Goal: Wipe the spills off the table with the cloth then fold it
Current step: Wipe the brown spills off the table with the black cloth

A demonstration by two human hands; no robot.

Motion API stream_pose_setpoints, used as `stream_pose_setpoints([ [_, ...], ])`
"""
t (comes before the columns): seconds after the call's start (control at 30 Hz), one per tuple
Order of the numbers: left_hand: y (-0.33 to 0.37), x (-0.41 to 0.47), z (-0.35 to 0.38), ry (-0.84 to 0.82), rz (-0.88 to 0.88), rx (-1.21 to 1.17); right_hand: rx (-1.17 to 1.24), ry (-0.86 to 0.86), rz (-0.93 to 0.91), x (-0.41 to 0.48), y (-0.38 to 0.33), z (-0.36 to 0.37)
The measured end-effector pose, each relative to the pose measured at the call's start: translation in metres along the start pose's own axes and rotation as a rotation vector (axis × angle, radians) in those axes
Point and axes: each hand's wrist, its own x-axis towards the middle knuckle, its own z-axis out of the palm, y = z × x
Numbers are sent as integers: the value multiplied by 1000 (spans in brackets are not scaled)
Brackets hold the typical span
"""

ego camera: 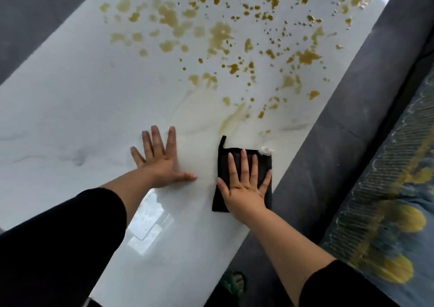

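A black cloth [223,163], folded into a small rectangle with a loop at its far left corner, lies on the white glossy table [82,109] near its right edge. My right hand [244,182] presses flat on the cloth with fingers spread and straight. My left hand [159,161] rests flat on the bare tabletop to the left of the cloth, fingers spread. Yellow-brown spills [220,36] cover the far half of the table, with faint smears [232,116] just beyond the cloth. A small white tag or foam bit [266,150] shows at the cloth's far right corner.
Dark grey floor [340,128] runs along the table's right edge. A blue and yellow patterned fabric [387,201] lies at the far right. A foot in a green sandal [234,283] shows below the table's near corner.
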Motion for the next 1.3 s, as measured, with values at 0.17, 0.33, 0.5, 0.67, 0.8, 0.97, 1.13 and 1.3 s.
stream_pose_setpoints([
  [0.17, 2, 0, 1, 0, -11, 11, -51, 5, -65, 1, 4, -2],
  [0.33, -1, 3, 6, 11, 29, -7, -95, -20, -87, 4, 7, -3],
  [0.5, -2, 1, 4, 8, 7, -26, -187, -108, -190, 6, 22, -17],
  [0.67, -1, 3, 1, -17, -22, -45, -344, -213, -317, 19, 41, -40],
  [0.8, -2, 4, 1, -25, -18, -46, -408, -277, -359, 28, 48, -49],
  [0.97, -3, 6, 2, -27, -23, -41, -419, -323, -379, 34, 49, -53],
  [1.13, -5, 8, 7, 22, -23, -39, -434, -274, -372, 34, 52, -50],
  [1.3, 1, 6, 13, 143, -97, -1, -374, -123, -458, 28, 51, -53],
])
